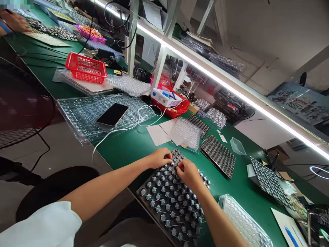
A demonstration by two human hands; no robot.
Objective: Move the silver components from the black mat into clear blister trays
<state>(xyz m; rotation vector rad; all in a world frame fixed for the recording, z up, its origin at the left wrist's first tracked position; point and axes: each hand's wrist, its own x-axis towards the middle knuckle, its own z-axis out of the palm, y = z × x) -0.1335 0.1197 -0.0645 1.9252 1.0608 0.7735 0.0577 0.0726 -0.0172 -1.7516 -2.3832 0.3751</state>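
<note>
A dark tray (152,212) lies at the near edge of the green table, tilted across my view. Rows of small round metal parts (163,217) sit in it, many with thin wire leads sticking out sideways. Over its far end, my left hand (162,157) has thumb and fingers pinched together. My right hand (188,173) is close beside it, also pinched, its fingertips low over the parts. Whatever is between the fingertips of either hand is too small to make out. At the far end, the round parts (177,156) show no long leads.
Right of the tray are a stacked dark tray (218,154), a clear plastic tray (244,219) and a small clear box (238,146). Leftward, a phone (112,114) rests on clear trays (84,109) near a white cable (115,130) and red basket (86,68). Another person's hand (15,21) is far left.
</note>
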